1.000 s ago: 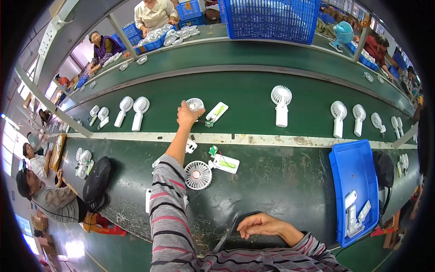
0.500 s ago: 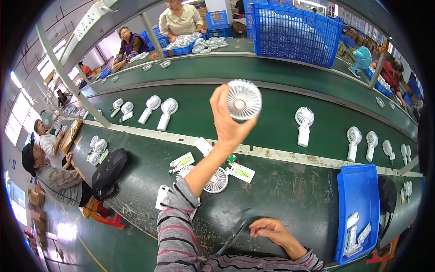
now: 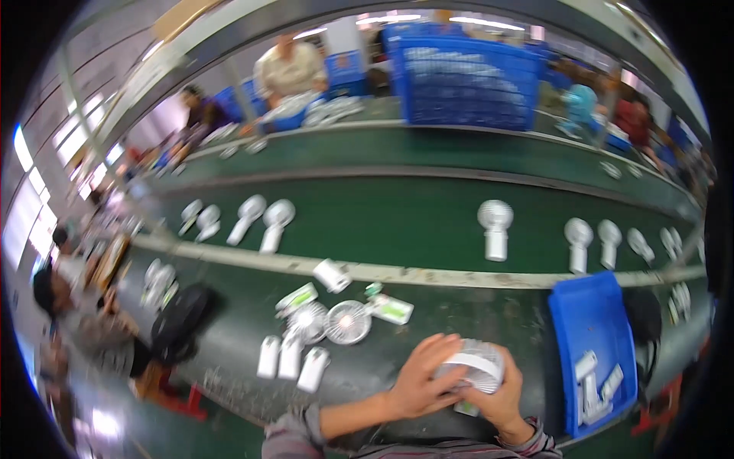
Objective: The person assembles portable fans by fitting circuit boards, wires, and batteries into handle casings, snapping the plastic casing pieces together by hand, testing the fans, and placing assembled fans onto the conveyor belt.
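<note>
Near the front edge of the bench, a small white handheld fan point(image 3: 478, 366) is gripped between both my hands, its round ribbed head tilted. My left hand point(image 3: 424, 376) wraps its fingers over the left side of the head. From the right and below, my right hand point(image 3: 502, 398) closes round it. A pale piece with some green shows just under the hands; whether it joins the fan I cannot tell. Left of my hands lie two fan heads point(image 3: 349, 322) with opened handles and green circuit boards. Several white handle shells point(image 3: 312, 370) are nearby.
A blue tray point(image 3: 558, 329) with white parts stands at right. Assembled fans point(image 3: 495, 229) lie along the green conveyor point(image 3: 382, 214) beyond the pale rail. A black bag point(image 3: 183, 321) sits at left near seated workers. A large blue crate point(image 3: 470, 84) and other people are across.
My left hand has come down from over the conveyor with the fan to the front of the bench. My right hand, empty before, now holds it too. The view has shifted and blurred.
</note>
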`<move>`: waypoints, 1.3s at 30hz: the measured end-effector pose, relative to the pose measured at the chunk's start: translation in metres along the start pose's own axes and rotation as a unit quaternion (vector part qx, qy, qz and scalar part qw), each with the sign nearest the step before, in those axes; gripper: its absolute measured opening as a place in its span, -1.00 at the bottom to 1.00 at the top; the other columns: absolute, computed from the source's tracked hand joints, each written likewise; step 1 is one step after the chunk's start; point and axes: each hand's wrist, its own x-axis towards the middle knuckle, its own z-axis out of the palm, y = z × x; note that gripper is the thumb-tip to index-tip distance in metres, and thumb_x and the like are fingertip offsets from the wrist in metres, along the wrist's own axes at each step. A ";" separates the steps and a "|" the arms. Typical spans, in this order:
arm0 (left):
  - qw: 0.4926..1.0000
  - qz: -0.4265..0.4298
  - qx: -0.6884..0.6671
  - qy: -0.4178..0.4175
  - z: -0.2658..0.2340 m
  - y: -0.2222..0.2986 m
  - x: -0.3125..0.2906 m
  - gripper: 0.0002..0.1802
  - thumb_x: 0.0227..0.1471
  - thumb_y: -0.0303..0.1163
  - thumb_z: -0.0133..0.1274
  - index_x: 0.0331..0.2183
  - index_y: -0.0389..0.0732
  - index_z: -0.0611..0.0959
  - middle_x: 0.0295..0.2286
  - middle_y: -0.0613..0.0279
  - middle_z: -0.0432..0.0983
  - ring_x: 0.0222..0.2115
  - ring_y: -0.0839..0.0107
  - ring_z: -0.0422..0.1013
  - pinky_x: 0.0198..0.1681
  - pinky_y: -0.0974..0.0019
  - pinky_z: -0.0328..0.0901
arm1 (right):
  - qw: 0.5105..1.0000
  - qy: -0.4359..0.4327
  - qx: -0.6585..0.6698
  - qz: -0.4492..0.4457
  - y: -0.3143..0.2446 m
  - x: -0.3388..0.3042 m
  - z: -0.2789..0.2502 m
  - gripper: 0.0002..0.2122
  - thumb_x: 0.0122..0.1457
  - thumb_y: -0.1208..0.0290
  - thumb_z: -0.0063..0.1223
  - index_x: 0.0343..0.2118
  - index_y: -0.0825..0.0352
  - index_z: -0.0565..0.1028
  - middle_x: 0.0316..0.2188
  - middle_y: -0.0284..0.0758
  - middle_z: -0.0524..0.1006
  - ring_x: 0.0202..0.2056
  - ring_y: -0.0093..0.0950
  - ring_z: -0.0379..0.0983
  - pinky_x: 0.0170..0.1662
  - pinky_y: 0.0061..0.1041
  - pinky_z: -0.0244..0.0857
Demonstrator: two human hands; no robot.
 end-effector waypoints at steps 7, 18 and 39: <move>0.899 -0.405 -0.158 0.043 0.014 0.032 -0.020 0.08 -0.43 -0.47 0.35 0.10 -0.26 0.06 0.05 0.00 0.04 0.09 0.22 0.02 0.11 0.16 0.01 | 0.975 -0.058 0.204 0.060 -0.019 0.005 -0.020 -0.44 -0.11 0.51 0.26 -0.02 0.42 0.27 -0.18 -0.35 0.43 -0.14 -0.64 0.32 -0.05 -0.62 0.21; 0.782 -0.563 -0.218 -0.157 0.041 0.047 -0.051 -0.71 -0.10 -0.49 0.12 -0.25 -0.33 0.53 -0.39 0.25 0.49 -0.39 0.48 0.39 -0.30 0.43 0.29 | 0.944 -0.038 0.324 0.051 -0.016 -0.003 -0.027 -0.47 -0.04 0.47 0.21 0.00 0.44 0.24 -0.20 -0.35 0.45 -0.17 -0.65 0.32 -0.10 -0.62 0.21; 0.585 -0.640 -0.389 -0.312 0.046 0.044 -0.044 -0.85 -0.06 -0.52 0.05 -0.38 -0.39 0.50 -0.53 0.07 0.51 -0.56 0.36 0.47 -0.50 0.38 0.37 | 0.968 -0.015 0.249 0.018 -0.005 0.010 -0.029 -0.57 -0.02 0.32 0.21 -0.14 0.43 0.35 -0.27 -0.37 0.45 -0.24 -0.64 0.34 -0.16 -0.62 0.22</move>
